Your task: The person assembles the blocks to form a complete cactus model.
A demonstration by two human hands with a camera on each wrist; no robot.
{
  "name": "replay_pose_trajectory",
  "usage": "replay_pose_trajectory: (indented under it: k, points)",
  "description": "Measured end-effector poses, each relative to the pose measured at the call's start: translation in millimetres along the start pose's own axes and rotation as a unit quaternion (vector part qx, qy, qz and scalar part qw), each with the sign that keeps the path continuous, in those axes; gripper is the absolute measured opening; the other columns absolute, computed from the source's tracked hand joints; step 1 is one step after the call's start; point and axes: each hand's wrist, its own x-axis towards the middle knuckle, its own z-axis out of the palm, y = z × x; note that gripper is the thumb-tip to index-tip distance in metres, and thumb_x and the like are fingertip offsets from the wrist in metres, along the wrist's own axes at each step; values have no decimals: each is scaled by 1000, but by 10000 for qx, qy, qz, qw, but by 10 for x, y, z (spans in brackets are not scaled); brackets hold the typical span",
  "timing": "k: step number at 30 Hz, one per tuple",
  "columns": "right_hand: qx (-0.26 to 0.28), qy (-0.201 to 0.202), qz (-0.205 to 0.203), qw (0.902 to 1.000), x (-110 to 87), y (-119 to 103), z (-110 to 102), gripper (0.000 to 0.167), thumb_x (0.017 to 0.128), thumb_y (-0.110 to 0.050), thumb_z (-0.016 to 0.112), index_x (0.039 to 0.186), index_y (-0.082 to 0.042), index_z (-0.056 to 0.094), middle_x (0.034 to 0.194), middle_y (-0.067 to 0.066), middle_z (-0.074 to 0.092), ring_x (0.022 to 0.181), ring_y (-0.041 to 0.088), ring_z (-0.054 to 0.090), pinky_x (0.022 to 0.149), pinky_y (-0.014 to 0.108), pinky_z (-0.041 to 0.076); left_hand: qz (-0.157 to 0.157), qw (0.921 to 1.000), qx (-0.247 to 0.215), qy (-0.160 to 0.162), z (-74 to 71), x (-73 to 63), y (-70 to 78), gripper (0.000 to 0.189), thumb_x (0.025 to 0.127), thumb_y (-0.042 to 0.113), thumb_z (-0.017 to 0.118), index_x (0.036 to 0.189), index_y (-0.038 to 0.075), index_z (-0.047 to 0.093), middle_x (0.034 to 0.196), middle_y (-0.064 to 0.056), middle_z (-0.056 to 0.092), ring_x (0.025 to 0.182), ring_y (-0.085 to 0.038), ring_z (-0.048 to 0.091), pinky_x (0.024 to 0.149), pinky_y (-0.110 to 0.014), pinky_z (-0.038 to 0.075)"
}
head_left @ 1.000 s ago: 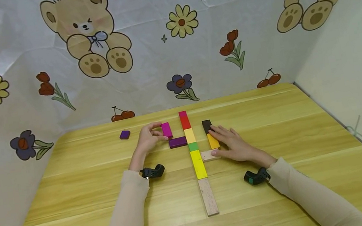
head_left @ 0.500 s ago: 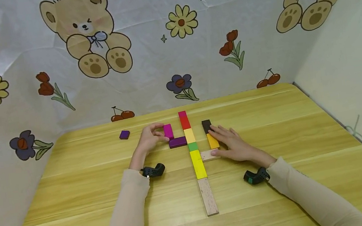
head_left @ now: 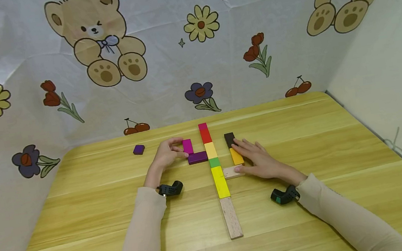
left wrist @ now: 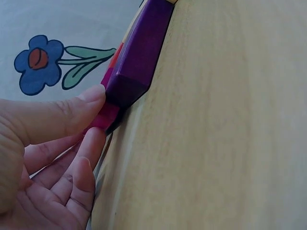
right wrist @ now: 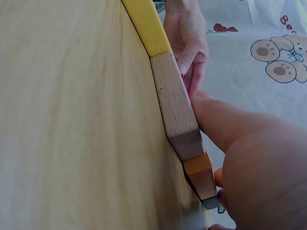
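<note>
My left hand (head_left: pixel 166 153) pinches a magenta wooden block (head_left: pixel 187 146) between thumb and fingers. That block stands against the far side of a purple block (head_left: pixel 197 157), near its left end. In the left wrist view the thumb tip lies beside the purple block (left wrist: pixel 136 60), and the magenta block is partly hidden by it. My right hand (head_left: pixel 261 160) rests with extended fingers along an orange block (head_left: pixel 236 157) and a black block (head_left: pixel 229 138). Its thumb touches a plain wood block (head_left: pixel 230 173), which also shows in the right wrist view.
A straight column of blocks runs through the middle: red (head_left: pixel 205 136), cream (head_left: pixel 210 150), green (head_left: pixel 214 163), yellow (head_left: pixel 220 182) and plain wood (head_left: pixel 231 218). A small purple block (head_left: pixel 138 149) lies apart at the back left of the wooden table (head_left: pixel 91 202). Patterned cloth hangs behind.
The left hand has shifted the magenta block slightly right and nearer, straightening it against the purple block. The right hand stays where it was.
</note>
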Motion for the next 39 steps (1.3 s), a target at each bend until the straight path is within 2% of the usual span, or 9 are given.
replay_pose_trajectory:
  k: [12, 16, 19, 22, 25, 29, 32, 35, 39]
  points:
    - [-24, 10, -51, 10000, 14, -7, -2, 78, 93, -39, 64, 154, -6, 29, 163, 13, 18, 150, 42, 11, 117, 66, 0, 66, 9999, 46, -109, -24, -2, -1, 62, 82, 0, 76, 139, 4, 53, 112, -18, 64, 94, -21, 59, 75, -22, 44]
    - [-15, 30, -64, 10000, 11, 2, 5, 78, 93, -39, 64, 153, -5, 29, 163, 14, 19, 150, 42, 12, 116, 66, 0, 152, 9998, 110, -111, -31, -46, 8, 64, 83, 1, 75, 142, 4, 50, 117, -20, 64, 101, -25, 61, 82, -26, 46]
    - [-27, 22, -60, 10000, 8, 10, 10, 78, 93, -39, 64, 154, -6, 29, 163, 13, 19, 150, 41, 12, 117, 66, 0, 223, 9996, 166, -2, -64, -101, 25, 66, 84, 2, 75, 144, 7, 48, 125, -19, 61, 105, -27, 60, 82, -28, 48]
    - [-40, 18, -40, 10000, 4, 9, 6, 78, 93, -39, 64, 154, -7, 29, 163, 13, 18, 150, 41, 11, 117, 65, 0, 380, 9988, 126, 293, -138, -177, 57, 65, 85, 5, 75, 144, 9, 49, 134, -16, 57, 105, -27, 59, 76, -27, 48]
    - [-37, 12, -27, 10000, 1, 4, 0, 78, 93, -39, 64, 154, -7, 28, 163, 12, 18, 150, 40, 11, 117, 65, -1, 699, 9945, -73, 772, -252, -261, 94, 59, 84, 5, 75, 139, 8, 54, 135, -18, 55, 103, -27, 58, 74, -25, 48]
    - [-30, 24, -39, 10000, 0, 1, -4, 78, 93, -39, 64, 154, -7, 29, 163, 13, 19, 150, 41, 12, 117, 65, 0, 1121, 9801, -276, 1614, -445, -349, 87, 50, 83, 4, 75, 131, 6, 60, 129, -19, 58, 100, -29, 56, 76, -21, 45]
    - [-27, 24, -36, 10000, 0, -5, -7, 78, 93, -39, 64, 154, -6, 29, 163, 13, 19, 150, 41, 12, 117, 65, 0, 1231, 9673, -334, 2192, -603, -375, 17, 47, 83, 2, 75, 129, 4, 62, 129, -15, 55, 102, -32, 54, 76, -19, 44]
    - [-33, 4, -31, 10000, -1, -13, -12, 78, 93, -39, 64, 154, -6, 28, 163, 13, 19, 150, 41, 11, 117, 65, 0, 1025, 9616, -304, 2527, -747, -380, -101, 49, 84, 3, 75, 131, 5, 61, 134, -15, 50, 108, -35, 51, 76, -20, 43]
    - [-48, -16, -35, 10000, -1, -17, -16, 78, 93, -39, 64, 154, -6, 28, 163, 13, 18, 150, 41, 11, 117, 65, 0, 423, 9638, -59, 2631, -879, -384, -279, 56, 86, 6, 74, 139, 8, 55, 142, -15, 43, 117, -34, 48, 79, -24, 42]
